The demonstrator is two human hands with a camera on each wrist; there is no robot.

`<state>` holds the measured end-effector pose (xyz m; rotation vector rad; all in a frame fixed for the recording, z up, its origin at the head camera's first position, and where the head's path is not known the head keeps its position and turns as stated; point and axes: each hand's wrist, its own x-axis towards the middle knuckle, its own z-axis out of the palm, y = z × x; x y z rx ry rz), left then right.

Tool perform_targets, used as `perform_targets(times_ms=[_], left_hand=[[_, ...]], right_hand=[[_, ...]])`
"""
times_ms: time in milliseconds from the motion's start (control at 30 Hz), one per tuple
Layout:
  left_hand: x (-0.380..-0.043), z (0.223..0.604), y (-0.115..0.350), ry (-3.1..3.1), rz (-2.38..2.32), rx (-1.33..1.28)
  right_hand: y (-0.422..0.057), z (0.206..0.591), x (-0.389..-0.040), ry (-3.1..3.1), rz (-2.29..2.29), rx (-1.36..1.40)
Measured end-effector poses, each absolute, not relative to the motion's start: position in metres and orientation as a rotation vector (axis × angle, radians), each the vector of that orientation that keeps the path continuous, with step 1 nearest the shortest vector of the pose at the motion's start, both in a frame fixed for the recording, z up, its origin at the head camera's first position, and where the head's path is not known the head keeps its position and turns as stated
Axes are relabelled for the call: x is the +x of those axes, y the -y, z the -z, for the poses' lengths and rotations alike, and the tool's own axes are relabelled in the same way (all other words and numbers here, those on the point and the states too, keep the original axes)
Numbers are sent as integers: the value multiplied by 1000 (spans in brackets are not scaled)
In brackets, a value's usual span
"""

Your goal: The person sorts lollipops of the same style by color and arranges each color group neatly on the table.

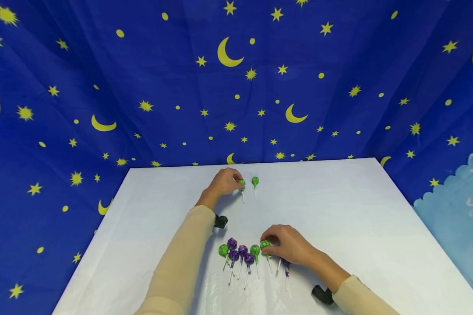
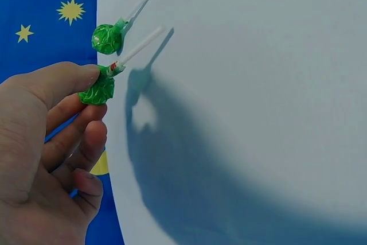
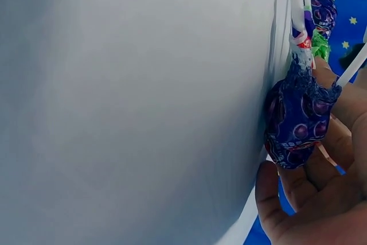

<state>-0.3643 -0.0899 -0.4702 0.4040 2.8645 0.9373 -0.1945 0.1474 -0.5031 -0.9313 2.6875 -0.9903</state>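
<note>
Near the table's far edge my left hand pinches a green-wrapped lollipop by its head between thumb and fingers, its white stick pointing toward me. Just right of it lies a second green lollipop. My right hand, nearer to me, has thumb and finger on the head of another green lollipop, beside a group of purple lollipops and green lollipops. Under that hand are purple lollipops, partly hidden in the head view; the right wrist view shows them close beside its fingers.
The lollipops lie on a white-covered table. A blue cloth with yellow moons and stars hangs behind and at the sides. Black wrist devices sit at both wrists.
</note>
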Motion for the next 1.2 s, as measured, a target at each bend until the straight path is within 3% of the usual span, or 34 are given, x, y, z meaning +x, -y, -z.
perform_targets(times_ms=[1200], left_hand=[[-373,480,71,-2906,-965,325]], right_hand=[[-150,504,-197,-2677,991,-933]])
